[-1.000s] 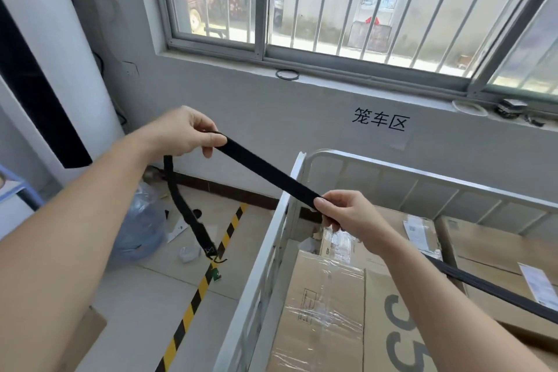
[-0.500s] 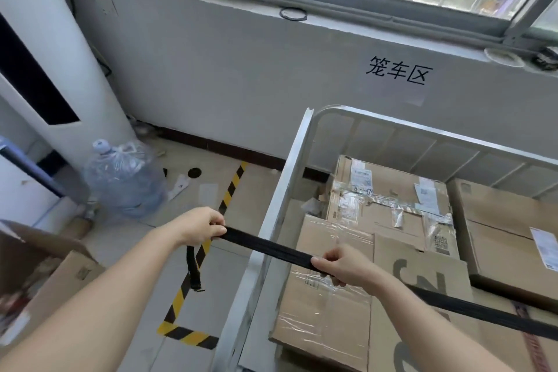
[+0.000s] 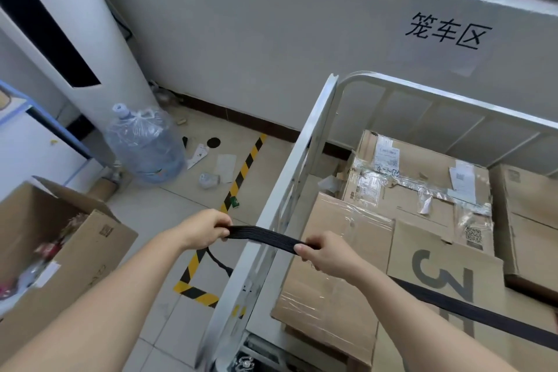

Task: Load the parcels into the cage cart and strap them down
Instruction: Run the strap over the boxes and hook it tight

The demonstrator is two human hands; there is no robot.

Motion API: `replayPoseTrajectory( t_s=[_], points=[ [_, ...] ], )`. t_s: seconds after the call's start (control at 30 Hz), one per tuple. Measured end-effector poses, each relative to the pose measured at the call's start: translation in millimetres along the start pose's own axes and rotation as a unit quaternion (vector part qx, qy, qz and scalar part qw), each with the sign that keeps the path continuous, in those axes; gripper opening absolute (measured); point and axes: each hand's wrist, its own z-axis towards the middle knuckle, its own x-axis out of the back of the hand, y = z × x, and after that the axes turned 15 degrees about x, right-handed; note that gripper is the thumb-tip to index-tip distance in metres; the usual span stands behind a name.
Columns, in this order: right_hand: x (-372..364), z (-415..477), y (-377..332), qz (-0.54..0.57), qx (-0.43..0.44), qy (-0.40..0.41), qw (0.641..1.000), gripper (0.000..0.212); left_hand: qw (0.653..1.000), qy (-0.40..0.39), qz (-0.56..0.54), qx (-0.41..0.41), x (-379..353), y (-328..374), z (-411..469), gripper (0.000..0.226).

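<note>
So the black strap (image 3: pixel 265 235) is pulled flat between both hands, crossing right over the top of the cage cart's (image 3: pixel 302 142) left side rail. The left hand (image 3: pixel 202 228) is outside the cart, fingers curled tight around the strap, and a loose tail drops from it toward the floor beside the rail. The right hand (image 3: pixel 327 254) is just inside the cart, also closed around the strap with the thumb on top. From there the strap runs on under the right forearm and lies across the tops of the boxes toward the lower right.

Inside the cart there's a plastic-wrapped box (image 3: pixel 332 266) under the right hand, a box with a big grey "3" (image 3: pixel 447 275) next to it, a heavily taped box (image 3: pixel 416 178) behind those, and another brown box (image 3: pixel 528 205) on the far right.

Outside, yellow-and-black floor tape (image 3: pixel 241 172) runs alongside the cart, with bits of litter near it. A big water jug (image 3: pixel 145 148) stands by a tall white air conditioner (image 3: pixel 75 33), and an open cardboard box (image 3: pixel 60 238) sits on the left. There's a sign with black characters (image 3: pixel 447 30) on the grey wall.
</note>
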Motion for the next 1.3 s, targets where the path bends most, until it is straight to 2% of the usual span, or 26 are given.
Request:
replayPoseTrajectory(
  t_s=[0.17, 0.27, 0.37, 0.43, 0.5, 0.57, 0.63, 0.7, 0.77, 0.87, 0.97, 1.07, 1.13, 1.17, 1.2, 1.23, 1.3],
  points=[
    [0, 5, 3, 0.008, -0.021, -0.004, 1.000, 0.032, 0.992, 0.063, 0.112, 0.004, -2, -19, 11, 0.036],
    [0, 8, 6, 0.020, -0.041, 0.001, 0.999, 0.032, 0.994, 0.076, 0.071, 0.024, 0, -35, 22, 0.032],
    [-3, 13, 6, 0.022, -0.061, 0.002, 0.998, 0.033, 0.996, 0.084, 0.024, 0.028, 5, -49, 35, 0.042],
    [-6, 17, 5, 0.027, -0.075, -0.001, 0.997, 0.033, 0.997, 0.075, 0.007, 0.029, 11, -54, 43, 0.042],
    [-8, 19, 5, 0.052, -0.088, -0.009, 0.995, 0.030, 0.997, 0.071, 0.012, 0.038, 19, -56, 49, 0.023],
    [-8, 21, 3, 0.081, -0.094, -0.018, 0.992, 0.024, 0.996, 0.065, 0.039, 0.038, 26, -58, 52, 0.016],
    [-5, 21, 1, 0.103, -0.093, -0.024, 0.990, 0.021, 0.999, 0.029, 0.007, 0.038, 30, -61, 55, 0.011],
    [-1, 18, 2, 0.119, -0.097, -0.032, 0.988, 0.020, 0.995, -0.039, -0.072, 0.050, 30, -64, 56, 0.013],
    [2, 14, 5, 0.147, -0.109, -0.033, 0.983, 0.022, 0.985, -0.089, -0.134, 0.060, 29, -68, 56, 0.029],
    [5, 7, 11, 0.187, -0.120, -0.027, 0.975, 0.023, 0.971, -0.098, -0.198, 0.093, 24, -66, 59, 0.050],
    [7, 6, 13, 0.192, -0.122, -0.033, 0.973, 0.021, 0.962, -0.051, -0.235, 0.129, 16, -57, 68, 0.045],
    [8, 3, 17, 0.169, -0.132, -0.060, 0.975, 0.019, 0.953, -0.061, -0.239, 0.173, 10, -46, 73, 0.014],
    [6, -2, 21, 0.185, -0.138, -0.071, 0.970, 0.019, 0.942, -0.090, -0.253, 0.202, 5, -44, 77, 0.050],
    [5, -4, 23, 0.198, -0.141, -0.073, 0.967, 0.020, 0.933, -0.095, -0.276, 0.210, 4, -44, 79, 0.060],
    [4, -6, 24, 0.207, -0.140, -0.076, 0.965, 0.021, 0.922, -0.092, -0.303, 0.225, 3, -45, 81, 0.061],
    [3, -7, 25, 0.211, -0.138, -0.079, 0.965, 0.022, 0.907, -0.090, -0.330, 0.244, 1, -47, 84, 0.050],
    [1, -8, 27, 0.216, -0.135, -0.084, 0.963, 0.023, 0.865, -0.089, -0.395, 0.297, -2, -50, 90, 0.043]
  ],
)
